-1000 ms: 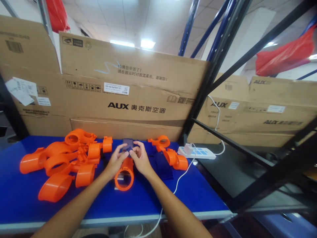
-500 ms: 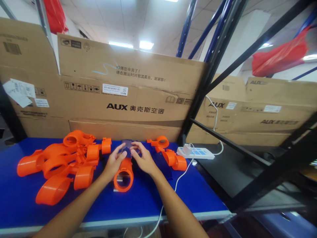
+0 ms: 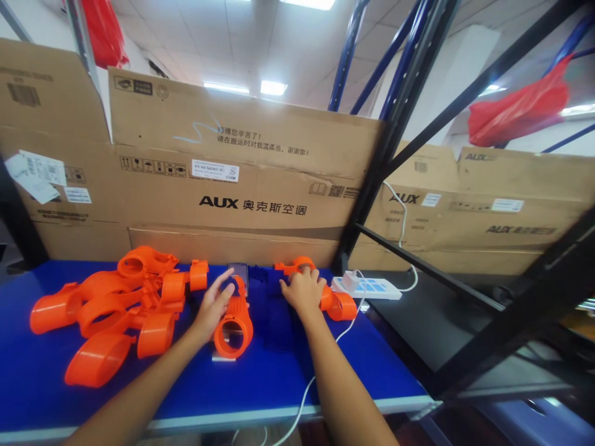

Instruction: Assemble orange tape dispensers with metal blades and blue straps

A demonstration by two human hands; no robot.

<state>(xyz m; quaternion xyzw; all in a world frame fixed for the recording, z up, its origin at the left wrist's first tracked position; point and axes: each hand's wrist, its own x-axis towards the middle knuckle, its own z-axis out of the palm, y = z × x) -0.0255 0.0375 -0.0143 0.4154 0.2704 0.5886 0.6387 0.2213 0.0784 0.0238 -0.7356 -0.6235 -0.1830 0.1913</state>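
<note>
My left hand is closed round the side of an orange plastic part with a ring-shaped end; fingertips show at its far side. The ring faces me, low over the blue table, and a narrow curved piece rises at the part's upper end. My right hand is over the right-hand group of orange plastic parts, palm down, thumb apart from the fingers. It partly covers one orange ring. Dark blue material lies by its thumb, its shape hard to make out. Behind the held part is a dark, flat, phone-like rectangle.
A pile of orange ringed parts lies on the table at left. A white power strip and its cable are at right. Cardboard boxes stand along the back, beside a black metal rack post.
My right hand has left the orange part in front of me and moved right to the other orange parts. My left hand stays at the part, whose upper end now shows.
</note>
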